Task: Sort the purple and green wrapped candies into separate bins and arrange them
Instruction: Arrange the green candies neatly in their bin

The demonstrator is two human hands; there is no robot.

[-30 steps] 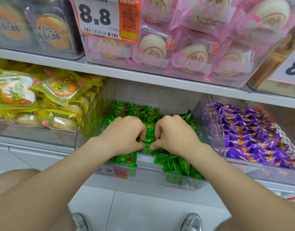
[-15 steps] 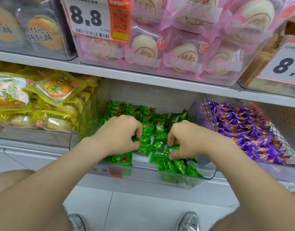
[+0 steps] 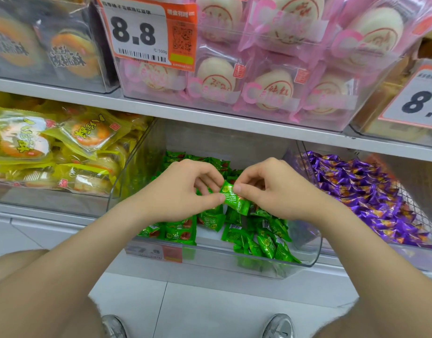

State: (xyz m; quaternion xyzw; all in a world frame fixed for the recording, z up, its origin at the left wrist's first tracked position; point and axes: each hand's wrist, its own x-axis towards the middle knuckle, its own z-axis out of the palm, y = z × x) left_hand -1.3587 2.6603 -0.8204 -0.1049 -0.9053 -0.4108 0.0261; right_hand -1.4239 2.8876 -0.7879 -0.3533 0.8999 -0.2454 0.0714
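Hands are meeting in the head view: left hand (image 3: pixel 183 191) and right hand (image 3: pixel 278 189) are both pinching one green candy (image 3: pixel 235 198) between them, its long axis slanting down toward the right hand. Green bin (image 3: pixel 307 261) is lying directly beneath both; purple candies (image 3: pixel 368 191) are lying beyond the right hand.

Both bare forearms reach forward from the lower corners and converge at the middle. The left hand (image 3: pixel 183 191) and right hand (image 3: pixel 278 189) meet with knuckles up and fingers curled. Each pinches one end of the same green candy (image 3: pixel 235 201) between thumb and forefinger, held raised between them.
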